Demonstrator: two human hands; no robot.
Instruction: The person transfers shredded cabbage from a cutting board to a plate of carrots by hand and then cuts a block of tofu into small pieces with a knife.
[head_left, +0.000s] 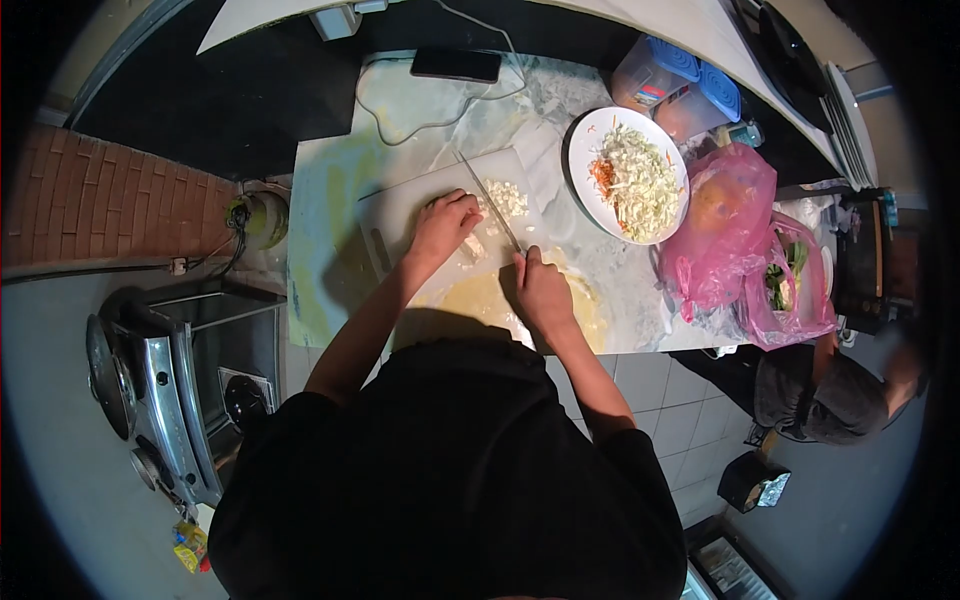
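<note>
A white cutting board (pixel 395 205) lies on the marble-patterned counter. In my right hand (pixel 545 290) is a kitchen knife (pixel 495 208), its fingers wrapped round the handle and the blade slanting up and left across the board. My left hand (pixel 445 222), fingers curled, presses on a pale piece of food (pixel 474 247) just left of the blade; the hand covers part of it. Small diced pale bits (pixel 510 200) are heaped to the right of the blade. What kind of food it is, I cannot tell.
Right of the board stands a white plate (pixel 583 185) of shredded cabbage and orange shreds. Beyond it are pink plastic bags (pixel 720 215) and blue-lidded tubs (pixel 655 75). A phone (pixel 455 66) with a cable (pixel 425 127) lies at the back. A person (pixel 840 395) is at far right.
</note>
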